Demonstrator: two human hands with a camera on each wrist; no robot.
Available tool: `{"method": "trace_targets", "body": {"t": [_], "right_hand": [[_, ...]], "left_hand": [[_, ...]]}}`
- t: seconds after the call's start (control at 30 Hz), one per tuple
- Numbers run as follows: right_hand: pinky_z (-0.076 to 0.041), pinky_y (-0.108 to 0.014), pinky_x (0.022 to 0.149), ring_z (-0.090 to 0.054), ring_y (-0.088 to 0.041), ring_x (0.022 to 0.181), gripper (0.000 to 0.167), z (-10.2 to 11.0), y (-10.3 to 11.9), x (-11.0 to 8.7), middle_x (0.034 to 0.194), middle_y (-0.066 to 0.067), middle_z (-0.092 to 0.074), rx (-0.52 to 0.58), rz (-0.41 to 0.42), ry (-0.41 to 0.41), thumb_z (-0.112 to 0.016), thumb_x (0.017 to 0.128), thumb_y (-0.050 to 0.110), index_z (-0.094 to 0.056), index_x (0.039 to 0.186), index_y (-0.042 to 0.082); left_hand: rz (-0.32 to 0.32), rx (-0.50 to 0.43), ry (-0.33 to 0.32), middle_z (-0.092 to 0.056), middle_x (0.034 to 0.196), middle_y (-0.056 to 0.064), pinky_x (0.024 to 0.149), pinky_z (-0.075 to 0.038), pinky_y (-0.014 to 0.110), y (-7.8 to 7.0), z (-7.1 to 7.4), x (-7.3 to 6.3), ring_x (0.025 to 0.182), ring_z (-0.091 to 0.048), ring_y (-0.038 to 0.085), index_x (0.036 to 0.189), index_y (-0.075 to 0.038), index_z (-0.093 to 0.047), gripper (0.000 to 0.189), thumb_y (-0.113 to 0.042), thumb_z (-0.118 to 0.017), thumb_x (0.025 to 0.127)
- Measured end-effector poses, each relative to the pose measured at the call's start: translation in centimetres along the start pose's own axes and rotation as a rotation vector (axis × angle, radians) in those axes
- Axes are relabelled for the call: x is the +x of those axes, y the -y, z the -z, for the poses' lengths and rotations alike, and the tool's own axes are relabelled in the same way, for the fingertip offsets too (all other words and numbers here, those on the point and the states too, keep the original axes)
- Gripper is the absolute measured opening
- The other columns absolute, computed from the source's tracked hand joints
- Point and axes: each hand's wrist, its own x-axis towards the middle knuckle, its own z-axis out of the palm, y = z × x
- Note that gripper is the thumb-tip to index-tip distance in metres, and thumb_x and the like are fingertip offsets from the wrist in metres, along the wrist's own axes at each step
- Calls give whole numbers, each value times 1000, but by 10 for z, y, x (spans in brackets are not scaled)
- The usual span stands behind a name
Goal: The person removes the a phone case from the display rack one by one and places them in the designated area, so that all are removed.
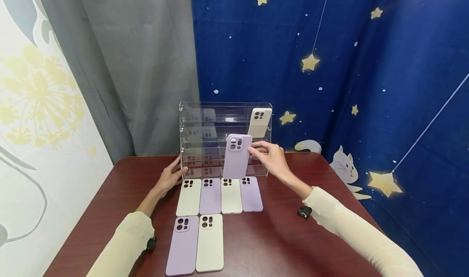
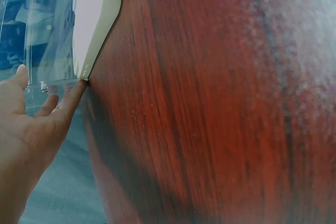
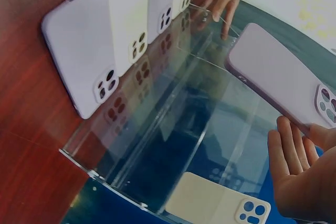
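Observation:
Between thumb and fingers my right hand pinches a lilac phone case by its side edge, upright in front of a clear acrylic tiered rack. The right wrist view shows this lilac case tilted above the rack. My left hand touches the rack's lower left side, thumb at the front, its other fingers partly hidden behind. A cream phone case stands on an upper tier at the right. Just before the rack lies a row of cream and lilac cases.
Nearer the front edge lie a lilac case and a cream case, side by side on the dark red wooden table. A grey curtain and a blue star-patterned curtain hang behind the table.

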Motion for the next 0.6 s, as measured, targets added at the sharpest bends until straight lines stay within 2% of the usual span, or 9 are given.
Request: {"method": "trace_targets", "body": {"t": [0.03,0.13,0.2,0.27,0.37,0.43,0.6], "right_hand": [[-65,-37,77,-79,-28,88,25,0,-2,-2,93,-7,-80,-2,-8,1,-79,96,25,-78,114,8],[-60,-27,57,-79,-21,85,25,-1,-6,-9,91,-5,-80,-15,-36,8,-79,96,27,-78,114,11],[-57,-23,54,-79,-19,83,25,-2,-9,-13,91,-6,-80,-28,-43,13,-79,96,27,-79,115,11],[-58,-24,56,-79,-19,83,25,-4,-11,-17,92,-6,-80,-40,-47,19,-79,96,27,-79,115,11],[-64,-32,77,-79,-21,84,24,-7,-14,-23,95,-9,-80,-29,-58,29,-80,95,23,-79,114,7],[-65,-37,78,-79,-26,85,24,-10,-16,-27,95,-9,-80,-7,-74,45,-80,94,21,-79,113,6],[-65,-31,75,-79,-26,82,23,-15,-23,-39,90,-9,-80,25,-97,84,-80,94,19,-79,111,3]], "left_hand": [[1,2,0,-32,163,29,108,-45,62,0,0,0,142,-45,47,169,-25,-13,74,-18,-56,110],[3,5,-2,-32,163,29,108,-45,62,0,0,0,142,-45,47,169,-27,-13,74,-21,-57,109],[5,4,-1,-31,163,29,108,-45,63,0,0,0,143,-44,47,168,-29,-13,74,-20,-57,110],[6,2,0,-31,163,30,108,-45,63,0,-1,0,143,-44,47,168,-31,-13,74,-21,-57,109],[9,-2,0,-32,163,30,109,-44,63,0,-1,0,143,-43,47,168,-32,-13,74,-20,-57,110],[11,-2,-1,-32,163,30,109,-44,63,0,0,-1,144,-43,46,168,-33,-14,74,-21,-57,110],[13,2,5,-32,163,30,109,-43,63,0,0,0,144,-42,46,168,-33,-13,74,-22,-56,110]]}}
